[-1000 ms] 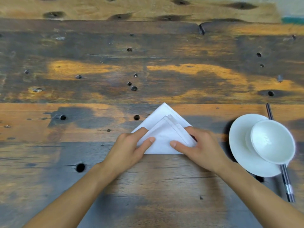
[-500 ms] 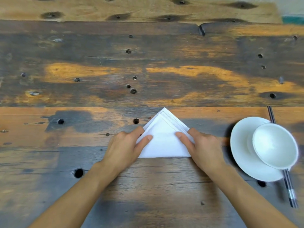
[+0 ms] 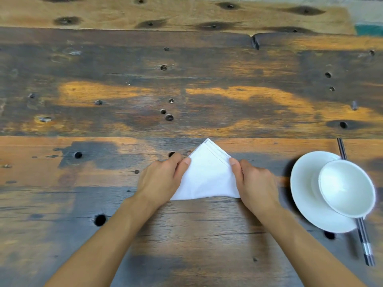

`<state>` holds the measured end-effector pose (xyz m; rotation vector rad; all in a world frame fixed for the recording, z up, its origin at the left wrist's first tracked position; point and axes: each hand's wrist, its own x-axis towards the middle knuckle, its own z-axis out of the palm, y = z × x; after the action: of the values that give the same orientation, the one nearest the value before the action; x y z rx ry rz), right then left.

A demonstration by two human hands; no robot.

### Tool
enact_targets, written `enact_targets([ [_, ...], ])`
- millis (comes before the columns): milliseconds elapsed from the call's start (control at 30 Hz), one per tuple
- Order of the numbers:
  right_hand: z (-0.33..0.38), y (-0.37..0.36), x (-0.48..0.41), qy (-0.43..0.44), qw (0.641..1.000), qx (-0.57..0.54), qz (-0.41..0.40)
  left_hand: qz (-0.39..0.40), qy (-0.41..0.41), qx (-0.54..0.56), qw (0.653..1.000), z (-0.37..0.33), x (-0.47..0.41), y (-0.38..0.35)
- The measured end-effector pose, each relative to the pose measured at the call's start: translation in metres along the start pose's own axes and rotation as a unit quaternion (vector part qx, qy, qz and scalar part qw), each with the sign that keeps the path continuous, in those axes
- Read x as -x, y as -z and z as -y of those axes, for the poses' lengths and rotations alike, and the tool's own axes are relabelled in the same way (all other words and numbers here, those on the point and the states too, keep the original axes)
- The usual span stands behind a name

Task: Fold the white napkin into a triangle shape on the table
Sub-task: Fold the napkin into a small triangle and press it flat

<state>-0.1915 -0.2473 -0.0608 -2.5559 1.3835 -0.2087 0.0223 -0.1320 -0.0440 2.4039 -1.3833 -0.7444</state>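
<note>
— How are the hands placed, low in the frame?
— The napkin's (image 3: 207, 177) sloping edges are pinched between thumb and fingers by the left hand (image 3: 160, 179) and right hand (image 3: 255, 183).
— And the napkin?
— It is laid flat on the counter (image 3: 186, 90) at lower centre, folded into a triangle, apex pointed away.

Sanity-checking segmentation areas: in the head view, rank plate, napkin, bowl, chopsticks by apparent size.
1. plate, partly covered by the bowl
2. napkin and bowl: look alike, napkin edges hidden under the hands, not ranked
3. chopsticks, mostly hidden
</note>
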Motion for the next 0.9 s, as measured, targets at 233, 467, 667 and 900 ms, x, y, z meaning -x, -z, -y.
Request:
enact_targets([
  [233,0.003,0.009,-0.008,0.029,0.998,0.027,0.049,-0.049,-0.07,-0.022,0.996,0.036,0.016,-0.002],
  [467,-0.006,0.006,-0.004,0.016,1.0,-0.002,-0.016,-0.081,-0.076,-0.085,0.99,0.031,0.012,-0.004],
  [667,-0.005,0.005,-0.001,-0.01,0.999,0.02,-0.033,-0.097,-0.065,-0.11,0.987,0.023,0.018,-0.003],
  [900,0.001,0.004,-0.005,-0.018,0.998,0.02,-0.05,-0.204,-0.087,-0.208,0.953,0.016,0.018,-0.015],
])
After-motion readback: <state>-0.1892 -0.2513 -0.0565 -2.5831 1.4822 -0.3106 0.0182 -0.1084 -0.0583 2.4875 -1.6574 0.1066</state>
